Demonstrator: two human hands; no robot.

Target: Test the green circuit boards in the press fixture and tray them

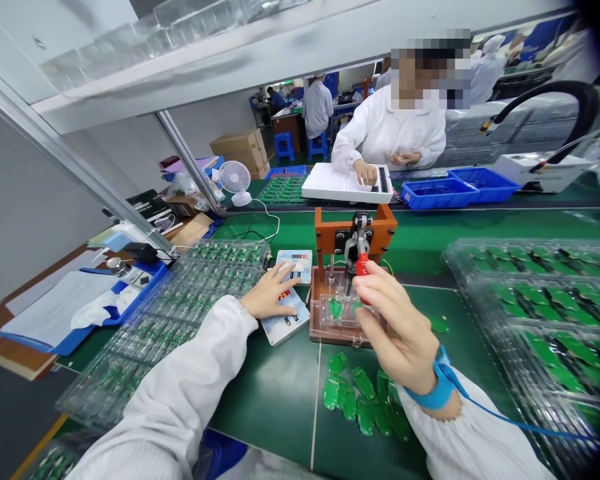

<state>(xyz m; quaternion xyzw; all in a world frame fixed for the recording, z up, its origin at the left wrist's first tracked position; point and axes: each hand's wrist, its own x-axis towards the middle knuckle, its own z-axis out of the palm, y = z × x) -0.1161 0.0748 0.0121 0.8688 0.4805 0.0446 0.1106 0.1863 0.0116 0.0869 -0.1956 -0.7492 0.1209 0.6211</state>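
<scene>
White sleeves (173, 393), green boards (365, 417) between, clear trays (480, 307) either side

Near the middle of the frame, I saw red digits (300, 256) lit on the upper pale box (304, 272); the last two looked like 59 or 55, too small for me to be sure. Just below, tilted red digits (285, 294) on the lower pale box (286, 327) seemed to include 5 and 2. Other print on both faces was illegible to me.
</scene>
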